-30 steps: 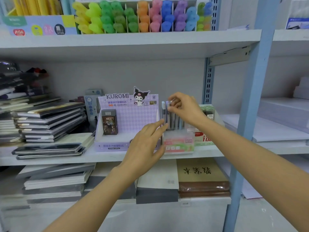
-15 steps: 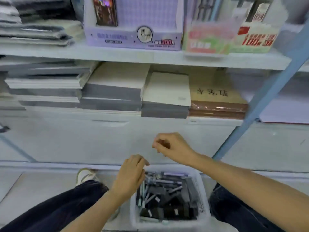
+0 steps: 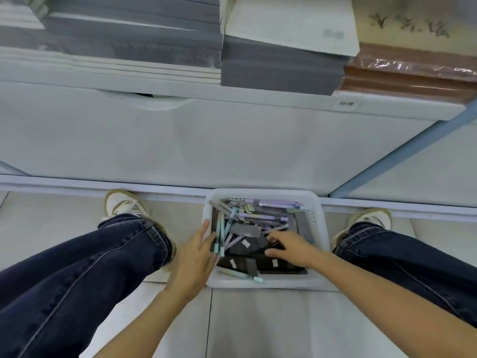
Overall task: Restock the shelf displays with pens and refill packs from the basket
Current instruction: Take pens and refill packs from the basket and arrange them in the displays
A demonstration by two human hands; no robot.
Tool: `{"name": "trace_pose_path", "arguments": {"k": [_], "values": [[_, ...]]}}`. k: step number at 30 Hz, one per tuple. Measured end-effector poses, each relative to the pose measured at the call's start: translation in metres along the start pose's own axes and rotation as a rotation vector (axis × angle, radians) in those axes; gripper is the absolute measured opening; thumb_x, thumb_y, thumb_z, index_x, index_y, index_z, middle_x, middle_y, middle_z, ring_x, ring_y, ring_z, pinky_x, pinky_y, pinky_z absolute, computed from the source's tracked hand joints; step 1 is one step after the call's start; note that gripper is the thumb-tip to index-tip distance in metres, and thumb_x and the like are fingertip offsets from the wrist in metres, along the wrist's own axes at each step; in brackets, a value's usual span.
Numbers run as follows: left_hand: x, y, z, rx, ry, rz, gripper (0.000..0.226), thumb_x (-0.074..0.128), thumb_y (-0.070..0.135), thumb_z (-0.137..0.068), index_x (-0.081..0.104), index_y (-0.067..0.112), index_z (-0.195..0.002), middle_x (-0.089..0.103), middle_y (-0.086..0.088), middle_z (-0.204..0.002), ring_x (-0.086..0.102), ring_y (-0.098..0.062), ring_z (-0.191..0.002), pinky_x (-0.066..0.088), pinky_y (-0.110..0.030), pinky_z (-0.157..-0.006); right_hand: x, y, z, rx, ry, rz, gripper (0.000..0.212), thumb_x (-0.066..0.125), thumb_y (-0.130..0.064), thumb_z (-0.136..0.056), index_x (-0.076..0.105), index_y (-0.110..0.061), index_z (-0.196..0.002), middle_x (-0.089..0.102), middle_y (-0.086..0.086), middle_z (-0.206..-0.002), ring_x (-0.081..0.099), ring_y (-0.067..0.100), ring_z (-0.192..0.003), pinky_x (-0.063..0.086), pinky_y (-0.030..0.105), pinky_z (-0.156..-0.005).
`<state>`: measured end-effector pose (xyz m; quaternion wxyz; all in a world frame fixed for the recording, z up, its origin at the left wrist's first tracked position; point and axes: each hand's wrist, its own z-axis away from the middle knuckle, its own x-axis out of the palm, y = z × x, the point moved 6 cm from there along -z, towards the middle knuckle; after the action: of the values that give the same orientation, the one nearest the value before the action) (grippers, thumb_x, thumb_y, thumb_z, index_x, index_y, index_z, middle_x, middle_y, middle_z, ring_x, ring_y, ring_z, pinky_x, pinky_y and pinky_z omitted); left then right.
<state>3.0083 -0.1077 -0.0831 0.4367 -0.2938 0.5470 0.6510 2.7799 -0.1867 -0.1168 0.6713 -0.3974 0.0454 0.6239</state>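
Lowered into basket [image 3: 263,193], left fingers [image 3: 204,231] straight beside shelfward-pointing pens [image 3: 221,229], right fingers [image 3: 278,237], grip unclear

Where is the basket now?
Head view, lower centre-right: the basket sits on the floor between the left shoe and right shoe, against the shelf base; the right hand reaches into it.

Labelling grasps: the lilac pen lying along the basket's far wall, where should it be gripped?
Mid-barrel of the lilac pen, from above, fingers pinching across it. It lies flat on top, uncovered, close along the basket wall, so a side approach looks blocked.
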Motion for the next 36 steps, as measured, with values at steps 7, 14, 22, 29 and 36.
{"name": "trace_pose_path", "arguments": {"k": [7,14,22,29,36], "values": [[-0.006,0.002,-0.004,-0.004,0.061,0.003,0.046,0.053,0.021,-0.098,0.046,0.01,-0.141,0.024,-0.008,-0.158,0.041,-0.027,-0.133,0.039,-0.038,-0.106,-0.033,0.002,0.004,-0.079,0.094,-0.162,0.031,0.078,-0.027,-0.079,0.063,-0.029,-0.107,0.064,-0.008,-0.111,0.058,0.011,-0.104,0.044,0.028,-0.09],[-0.031,0.03,-0.024,0.048,0.142,0.09,0.033,0.058,0.013,-0.095,0.059,0.008,-0.127,0.053,-0.012,-0.133,0.046,-0.029,-0.125,0.04,-0.038,-0.103,-0.066,-0.015,0.01,-0.121,0.093,-0.292,0.026,0.082,-0.024,-0.075,0.065,-0.032,-0.092,0.066,-0.015,-0.098,0.058,-0.001,-0.096,0.042,0.023,-0.088],[-0.016,0.047,-0.029,0.081,-0.065,0.249,0.037,0.057,0.026,-0.096,0.055,0.017,-0.133,0.055,0.001,-0.132,0.046,-0.015,-0.124,0.035,-0.023,-0.103,-0.036,-0.01,0.012,-0.092,0.056,-0.248,0.027,0.082,-0.03,-0.074,0.065,-0.038,-0.094,0.063,-0.013,-0.109,0.056,0.006,-0.105,0.042,0.031,-0.094],[-0.007,0.062,-0.045,-0.01,-0.275,0.355,0.046,0.076,0.044,-0.079,0.061,0.027,-0.119,0.071,0.009,-0.097,0.066,-0.009,-0.086,0.053,-0.025,-0.075,-0.051,-0.053,0.012,-0.204,0.004,-0.402,0.031,0.084,-0.035,-0.071,0.068,-0.042,-0.097,0.065,-0.019,-0.102,0.06,0.001,-0.098,0.048,0.029,-0.09],[-0.007,0.025,-0.04,-0.356,-0.363,1.041,0.02,0.073,0.014,-0.084,0.066,0.005,-0.101,0.076,-0.01,-0.089,0.074,-0.023,-0.082,0.061,-0.032,-0.073,-0.078,-0.039,-0.003,-0.159,0.352,-0.563,0.018,0.054,-0.026,-0.098,0.066,-0.015,-0.106,0.072,-0.002,-0.104,0.066,0.016,-0.103,0.052,0.034,-0.092]]}}
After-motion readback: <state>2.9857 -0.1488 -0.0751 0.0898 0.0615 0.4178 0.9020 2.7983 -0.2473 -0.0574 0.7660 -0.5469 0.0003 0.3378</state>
